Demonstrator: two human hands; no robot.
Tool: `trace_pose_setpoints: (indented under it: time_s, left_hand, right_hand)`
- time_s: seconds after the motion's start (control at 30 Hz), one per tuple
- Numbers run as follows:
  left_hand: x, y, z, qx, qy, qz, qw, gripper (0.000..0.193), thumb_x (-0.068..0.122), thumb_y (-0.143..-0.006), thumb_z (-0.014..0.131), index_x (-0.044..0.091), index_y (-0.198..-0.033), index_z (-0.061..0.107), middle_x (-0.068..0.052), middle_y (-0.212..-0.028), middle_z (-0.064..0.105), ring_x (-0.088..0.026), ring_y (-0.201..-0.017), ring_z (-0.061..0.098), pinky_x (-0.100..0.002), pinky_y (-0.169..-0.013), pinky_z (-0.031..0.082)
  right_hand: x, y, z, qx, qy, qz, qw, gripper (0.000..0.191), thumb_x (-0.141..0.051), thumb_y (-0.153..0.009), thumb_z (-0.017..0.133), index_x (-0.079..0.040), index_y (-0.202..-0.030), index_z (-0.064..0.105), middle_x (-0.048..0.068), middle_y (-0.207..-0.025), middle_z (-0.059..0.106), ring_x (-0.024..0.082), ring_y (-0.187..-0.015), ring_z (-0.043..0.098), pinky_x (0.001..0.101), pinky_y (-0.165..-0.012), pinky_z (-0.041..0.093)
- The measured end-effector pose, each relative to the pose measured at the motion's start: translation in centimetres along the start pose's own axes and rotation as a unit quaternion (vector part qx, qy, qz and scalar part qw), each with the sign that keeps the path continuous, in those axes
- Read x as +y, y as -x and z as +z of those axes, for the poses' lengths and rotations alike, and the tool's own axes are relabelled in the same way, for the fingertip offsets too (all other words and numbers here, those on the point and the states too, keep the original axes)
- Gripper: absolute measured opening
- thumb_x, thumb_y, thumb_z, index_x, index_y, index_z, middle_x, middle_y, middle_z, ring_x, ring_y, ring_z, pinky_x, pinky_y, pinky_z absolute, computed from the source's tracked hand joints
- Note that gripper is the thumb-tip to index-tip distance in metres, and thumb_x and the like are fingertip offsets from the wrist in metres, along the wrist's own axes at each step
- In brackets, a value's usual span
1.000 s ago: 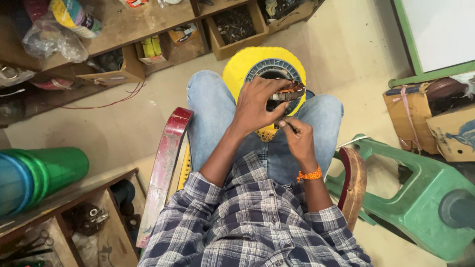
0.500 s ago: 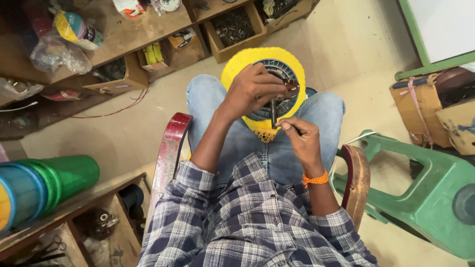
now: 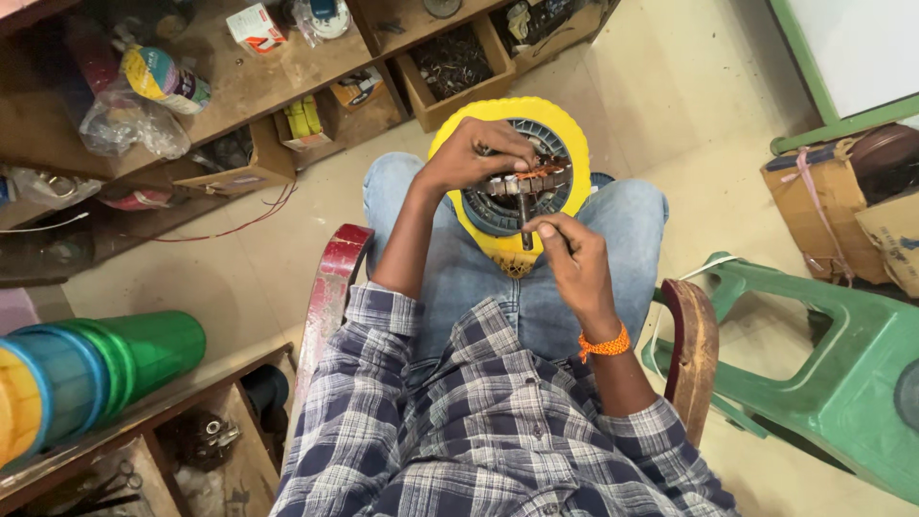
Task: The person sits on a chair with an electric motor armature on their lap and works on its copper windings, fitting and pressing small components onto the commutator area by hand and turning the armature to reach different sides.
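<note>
Compared with a second ago, the left hand (image 3: 474, 153) is seen shifted up onto the top of the motor armature (image 3: 522, 182), fingers curled around it. The armature is held over the yellow round fan housing (image 3: 565, 124) resting on the lap. A thin dark rod (image 3: 526, 222) is pinched by the right hand (image 3: 567, 251). A green plastic chair (image 3: 842, 364) stands right; cluttered wooden shelves (image 3: 287, 86) lie ahead.

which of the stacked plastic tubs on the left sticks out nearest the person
The green tub: it is the end of the stack toward the person's chair, while the blue tub and yellow tub sit farther left.
</note>
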State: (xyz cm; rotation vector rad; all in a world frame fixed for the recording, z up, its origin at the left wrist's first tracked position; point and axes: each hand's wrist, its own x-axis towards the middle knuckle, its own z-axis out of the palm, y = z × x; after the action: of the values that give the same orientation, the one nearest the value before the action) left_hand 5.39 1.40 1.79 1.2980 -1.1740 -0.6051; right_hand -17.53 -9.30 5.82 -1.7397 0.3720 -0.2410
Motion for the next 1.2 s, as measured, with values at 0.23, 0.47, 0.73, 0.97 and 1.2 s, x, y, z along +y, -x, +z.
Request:
trace_pose_setpoints:
  time_s: [0.23, 0.47, 0.73, 0.97, 1.2]
  left_hand:
    - [-0.3, 0.6, 0.2, 0.024, 0.031, -0.006, 0.999, 0.014, 0.009, -0.088, 0.079, 0.001, -0.100, 0.078, -0.009, -0.098, 0.078, -0.020, -0.096, 0.070, -0.034, -0.088, 0.056]
    - [-0.2, 1.2, -0.1, 0.017, 0.032, -0.031, 0.999, 0.014, 0.009, -0.087, 0.080, 0.002, -0.100, 0.079, -0.008, -0.097, 0.078, -0.018, -0.095, 0.073, -0.031, -0.087, 0.057]
    - [0.8, 1.3, 0.2, 0.029, 0.046, 0.003, 0.999, 0.031, 0.002, -0.087, 0.075, 0.004, -0.118, 0.075, -0.007, -0.121, 0.073, -0.019, -0.109, 0.069, -0.033, -0.097, 0.056]
    - [-0.1, 0.8, -0.1, 0.008, -0.074, 0.032, 0.997, 0.012, 0.004, -0.087, 0.079, 0.005, -0.100, 0.080, -0.007, -0.101, 0.079, -0.023, -0.097, 0.070, -0.035, -0.090, 0.055]
    - [-0.2, 1.6, 0.4, 0.017, -0.033, 0.013, 0.999, 0.017, 0.015, -0.092, 0.076, 0.006, -0.105, 0.078, -0.007, -0.108, 0.077, -0.025, -0.106, 0.071, -0.037, -0.096, 0.056]
  right_hand:
    - [1.3, -1.6, 1.3, -0.018, 0.070, 0.011, 0.997, 0.021, -0.016, -0.103, 0.062, 0.001, -0.103, 0.074, 0.000, -0.081, 0.069, 0.004, -0.071, 0.052, 0.0236, -0.062, 0.044]
    - [3.0, -0.9, 1.6, -0.009, 0.105, -0.001, 0.994, 0.020, -0.018, -0.103, 0.063, -0.002, -0.105, 0.075, 0.002, -0.080, 0.069, 0.004, -0.071, 0.056, 0.0247, -0.063, 0.047]
    - [2.1, -2.5, 1.4, -0.010, 0.101, 0.017, 0.995, 0.022, -0.017, -0.104, 0.061, -0.001, -0.104, 0.075, 0.003, -0.072, 0.064, 0.005, -0.065, 0.050, 0.0267, -0.058, 0.041]
    - [2.7, -2.8, 1.2, -0.010, 0.075, 0.040, 0.996, 0.024, -0.019, -0.104, 0.062, 0.000, -0.102, 0.076, 0.002, -0.072, 0.062, 0.004, -0.064, 0.048, 0.0259, -0.056, 0.038]
    - [5.5, -1.3, 0.9, -0.021, 0.065, 0.035, 0.997, 0.024, -0.018, -0.104, 0.060, 0.002, -0.101, 0.074, 0.001, -0.081, 0.068, 0.005, -0.073, 0.054, 0.0242, -0.064, 0.044]
